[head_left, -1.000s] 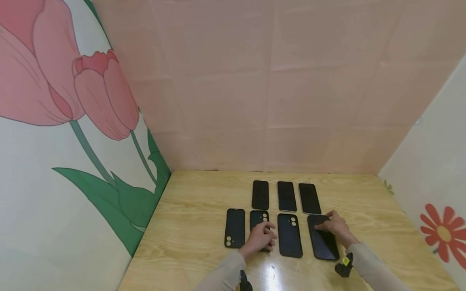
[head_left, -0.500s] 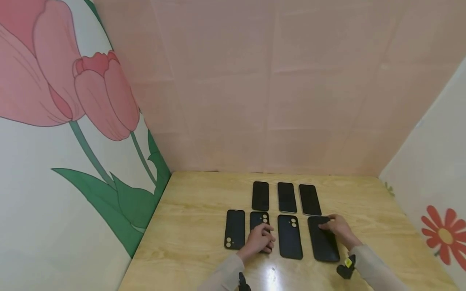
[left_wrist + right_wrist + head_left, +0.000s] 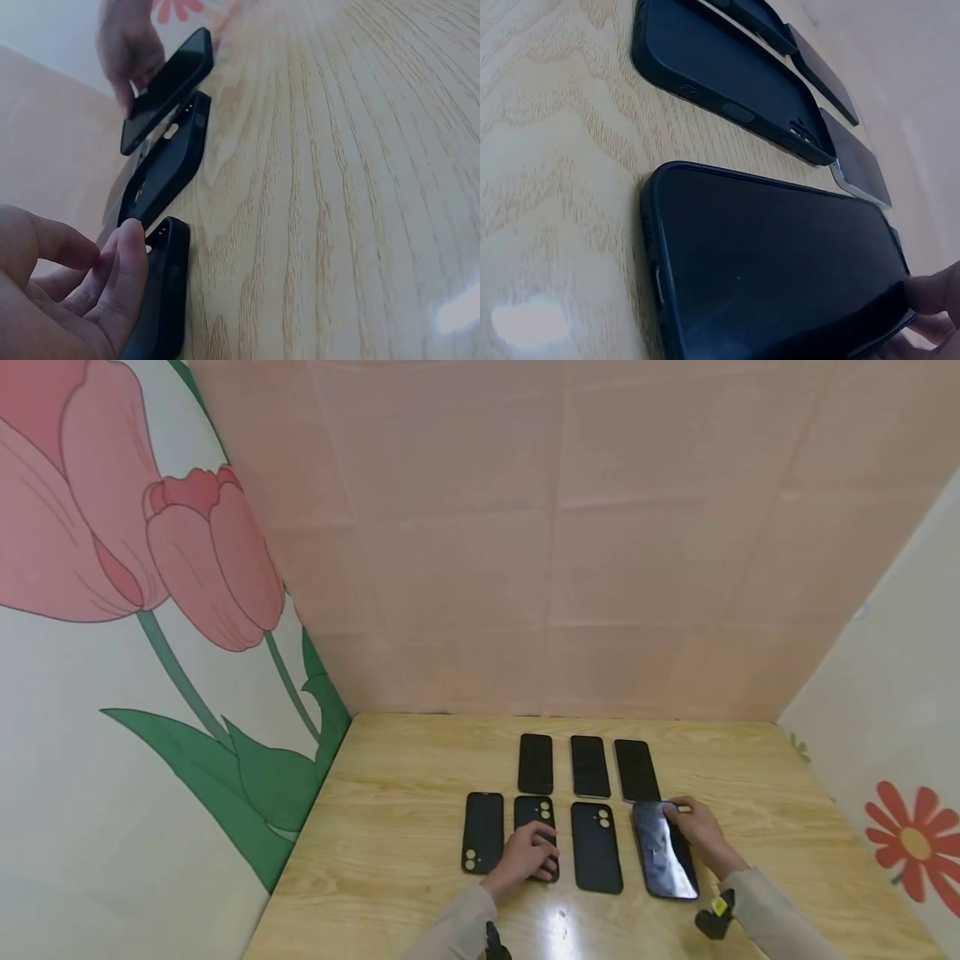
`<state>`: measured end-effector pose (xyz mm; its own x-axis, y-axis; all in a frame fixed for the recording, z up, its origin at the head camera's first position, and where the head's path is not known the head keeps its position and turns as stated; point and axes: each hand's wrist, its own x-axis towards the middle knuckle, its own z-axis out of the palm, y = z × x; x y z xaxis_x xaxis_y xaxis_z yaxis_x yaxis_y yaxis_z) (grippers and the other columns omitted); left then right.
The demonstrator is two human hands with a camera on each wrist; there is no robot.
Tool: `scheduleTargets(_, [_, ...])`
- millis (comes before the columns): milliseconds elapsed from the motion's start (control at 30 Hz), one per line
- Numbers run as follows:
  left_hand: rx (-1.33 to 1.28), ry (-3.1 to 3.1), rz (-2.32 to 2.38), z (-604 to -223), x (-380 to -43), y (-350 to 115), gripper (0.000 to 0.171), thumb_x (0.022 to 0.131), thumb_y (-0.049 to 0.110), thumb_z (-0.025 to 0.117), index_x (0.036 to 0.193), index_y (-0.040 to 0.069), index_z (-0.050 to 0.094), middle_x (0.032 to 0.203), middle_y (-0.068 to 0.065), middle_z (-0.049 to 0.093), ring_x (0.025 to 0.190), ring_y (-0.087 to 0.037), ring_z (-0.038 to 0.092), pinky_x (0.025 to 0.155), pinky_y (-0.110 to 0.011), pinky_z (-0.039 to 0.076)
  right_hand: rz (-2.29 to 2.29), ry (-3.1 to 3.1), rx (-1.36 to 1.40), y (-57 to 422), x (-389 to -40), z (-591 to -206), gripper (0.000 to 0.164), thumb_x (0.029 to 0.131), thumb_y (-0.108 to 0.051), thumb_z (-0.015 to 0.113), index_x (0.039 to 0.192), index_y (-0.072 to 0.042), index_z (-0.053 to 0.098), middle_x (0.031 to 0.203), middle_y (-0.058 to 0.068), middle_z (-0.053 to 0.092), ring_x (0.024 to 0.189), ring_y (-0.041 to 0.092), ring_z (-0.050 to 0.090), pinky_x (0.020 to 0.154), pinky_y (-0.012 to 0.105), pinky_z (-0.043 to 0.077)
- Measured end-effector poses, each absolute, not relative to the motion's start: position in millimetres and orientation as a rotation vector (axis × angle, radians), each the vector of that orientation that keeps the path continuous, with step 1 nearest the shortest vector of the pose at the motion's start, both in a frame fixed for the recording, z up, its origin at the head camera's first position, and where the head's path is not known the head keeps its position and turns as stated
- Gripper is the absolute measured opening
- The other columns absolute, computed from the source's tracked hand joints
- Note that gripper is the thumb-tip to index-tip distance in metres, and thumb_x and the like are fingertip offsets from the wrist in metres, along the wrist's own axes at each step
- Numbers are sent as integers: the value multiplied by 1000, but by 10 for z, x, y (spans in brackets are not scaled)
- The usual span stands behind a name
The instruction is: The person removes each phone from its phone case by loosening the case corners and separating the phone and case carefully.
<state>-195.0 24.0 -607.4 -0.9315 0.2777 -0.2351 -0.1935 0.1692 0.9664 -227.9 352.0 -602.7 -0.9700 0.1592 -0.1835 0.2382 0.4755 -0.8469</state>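
Observation:
My right hand pinches a dark phone in a black case by its top right corner. In the right wrist view the phone lies screen up, its case rim around it, with the thumb at the screen's edge. The left wrist view shows that phone tilted. My left hand hovers over or rests on a black phone case, fingers loosely bent and holding nothing; contact is unclear. Between the hands lies another black phone case, its inside facing up.
Left of my left hand lies one more black phone case, its camera holes toward me. Behind the cases, three dark phones form a back row on the wooden table. A pinkish wall stands behind the table.
The cased phone under my right hand has tilted, and its screen now reflects light. My right hand has shifted slightly at its upper edge. The left hand has barely moved.

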Motion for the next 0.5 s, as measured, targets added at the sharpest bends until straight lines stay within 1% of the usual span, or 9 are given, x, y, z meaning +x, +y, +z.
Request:
scheduleTargets(100, [70,2097,1821,-6089,-1960,241,21,96,-2,56,116,1,62,85,-10,68,65,-22,67,51,-32,56,-1475,2689,372,3515,-2280,-6025,40,104,-16,46,123,19,47,109,36,55,86,32,59,67,34,50])
scheduleTargets(200, [61,2096,1830,-6100,-1965,237,20,96,-2,56,115,1,63,85,-10,69,65,-22,67,51,-32,56,-1435,2686,408,3512,-2291,-6014,45,105,-22,43,125,18,46,120,40,49,99,44,56,72,40,51])
scheduleTargets(267, [61,2098,1831,-6109,-1968,232,20,96,-3,56,114,1,63,84,-9,69,64,-21,67,51,-32,56,-1406,2669,428,3508,-2295,-6003,48,105,-25,41,128,18,44,126,40,45,106,48,53,77,45,51])
scheduleTargets(333, [61,2100,1832,-6114,-1971,228,20,96,-2,56,114,1,63,84,-9,69,64,-21,67,51,-32,56,-1394,2655,440,3505,-2299,-5998,50,105,-26,40,130,18,43,128,41,43,109,50,52,80,49,51])
scheduleTargets(500, [62,2096,1828,-6115,-1973,226,20,96,-2,56,114,1,62,85,-9,69,65,-21,66,51,-33,56,-1386,2636,449,3502,-2309,-6005,52,105,-26,39,131,18,43,130,41,43,110,50,52,83,51,50])
